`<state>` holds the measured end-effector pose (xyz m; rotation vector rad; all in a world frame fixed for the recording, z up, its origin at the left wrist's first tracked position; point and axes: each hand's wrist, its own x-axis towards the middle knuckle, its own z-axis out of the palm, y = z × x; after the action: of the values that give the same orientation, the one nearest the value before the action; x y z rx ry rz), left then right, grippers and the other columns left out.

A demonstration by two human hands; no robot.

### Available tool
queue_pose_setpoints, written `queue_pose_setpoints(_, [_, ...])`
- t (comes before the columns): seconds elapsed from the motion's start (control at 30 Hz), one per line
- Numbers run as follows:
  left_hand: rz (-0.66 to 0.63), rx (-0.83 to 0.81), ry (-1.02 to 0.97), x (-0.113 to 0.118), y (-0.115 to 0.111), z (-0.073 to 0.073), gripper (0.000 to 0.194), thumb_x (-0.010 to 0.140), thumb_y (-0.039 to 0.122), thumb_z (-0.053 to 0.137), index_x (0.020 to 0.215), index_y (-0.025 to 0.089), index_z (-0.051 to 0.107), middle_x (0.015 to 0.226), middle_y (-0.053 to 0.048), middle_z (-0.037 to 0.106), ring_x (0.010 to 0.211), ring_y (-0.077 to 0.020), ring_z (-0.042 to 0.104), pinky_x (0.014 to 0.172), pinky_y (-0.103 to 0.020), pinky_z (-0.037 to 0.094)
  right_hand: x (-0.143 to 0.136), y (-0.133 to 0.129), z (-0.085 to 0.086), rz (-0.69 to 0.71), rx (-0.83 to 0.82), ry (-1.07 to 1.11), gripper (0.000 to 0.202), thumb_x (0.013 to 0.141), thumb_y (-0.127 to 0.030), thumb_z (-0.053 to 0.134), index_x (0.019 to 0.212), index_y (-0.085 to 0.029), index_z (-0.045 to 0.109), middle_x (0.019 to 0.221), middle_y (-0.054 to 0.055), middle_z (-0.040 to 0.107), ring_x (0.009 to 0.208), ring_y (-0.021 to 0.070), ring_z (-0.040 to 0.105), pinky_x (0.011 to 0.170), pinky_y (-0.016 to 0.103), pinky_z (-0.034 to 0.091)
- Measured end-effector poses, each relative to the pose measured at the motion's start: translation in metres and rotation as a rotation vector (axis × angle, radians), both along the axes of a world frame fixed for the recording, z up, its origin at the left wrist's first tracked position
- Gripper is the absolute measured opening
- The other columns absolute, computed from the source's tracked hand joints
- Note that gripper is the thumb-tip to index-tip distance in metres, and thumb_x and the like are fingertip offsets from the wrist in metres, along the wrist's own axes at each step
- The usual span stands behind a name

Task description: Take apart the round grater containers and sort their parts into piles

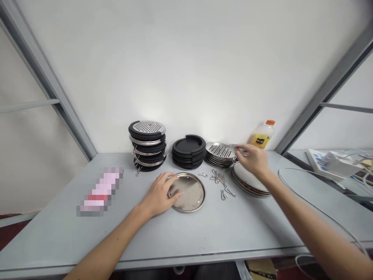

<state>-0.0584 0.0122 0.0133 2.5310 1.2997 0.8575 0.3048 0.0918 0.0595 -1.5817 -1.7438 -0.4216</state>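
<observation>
A shallow round metal lid [189, 192] lies flat on the grey table. My left hand [160, 194] rests at its left rim, thumb and fingers spread. To the right, my right hand [253, 157] hovers with fingers a little apart, slightly blurred, between a stack of slotted metal grater discs [220, 151] and a pile of plain metal discs [250, 179]; I see nothing held in it. Behind its fingers some shiny metal is partly hidden. Small wire clips [218, 177] lie loose right of the lid.
Black rings [189, 149] are stacked behind the lid. Left of them rises a taller stack of black-rimmed grater discs [148, 146]. A bottle with an orange cap [264, 134] stands by the wall. A blurred-out pink object [101, 190] lies left; a white cable [317, 212] runs along the right.
</observation>
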Motion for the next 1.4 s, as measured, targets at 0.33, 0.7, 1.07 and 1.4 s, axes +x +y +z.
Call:
queue_pose_setpoints(0.33, [-0.16,-0.181,0.189,-0.014,0.0,0.0,0.116,0.061,0.059,0.077,0.151,0.023,0.015,0.155,-0.019,0.023,0.142,-0.0397,0.023,0.109,-0.057,0.033,-0.121,-0.035,-0.04,0.619,-0.344,0.257,0.022,0.089,-0.032,0.049,0.092,-0.023,0.07,0.085,0.004,0.073,0.073,0.0194,0.066,0.068,0.031,0.05])
queue_pose_setpoints(0.7, [-0.193,-0.105,0.125,-0.015,0.0,0.001,0.099,0.072,0.054,0.071,0.151,0.026,0.018,0.15,-0.013,0.038,0.137,-0.0338,0.036,0.108,-0.05,0.037,-0.119,-0.038,-0.047,0.651,-0.314,0.197,0.026,0.092,-0.03,0.046,0.103,-0.02,0.068,0.105,0.008,0.069,0.104,0.024,0.059,0.093,0.04,0.045])
queue_pose_setpoints(1.07, [-0.13,-0.155,0.086,-0.013,0.001,-0.005,0.105,0.065,0.05,0.078,0.15,0.028,0.02,0.156,-0.015,0.024,0.139,-0.0354,0.033,0.106,-0.05,0.041,-0.118,-0.035,-0.052,0.671,-0.506,0.351,0.023,0.082,-0.023,0.054,0.1,-0.021,0.068,0.106,0.007,0.07,0.105,0.025,0.061,0.095,0.042,0.045])
queue_pose_setpoints(1.4, [-0.14,0.012,-0.039,-0.01,0.004,0.005,0.074,0.068,0.053,0.075,0.132,0.025,0.052,0.146,-0.011,0.042,0.138,-0.0337,0.032,0.112,-0.053,0.032,-0.118,-0.034,-0.047,0.777,-0.577,0.851,0.025,0.078,-0.041,0.066,0.093,-0.021,0.071,0.125,0.009,0.063,0.12,0.027,0.054,0.104,0.042,0.039])
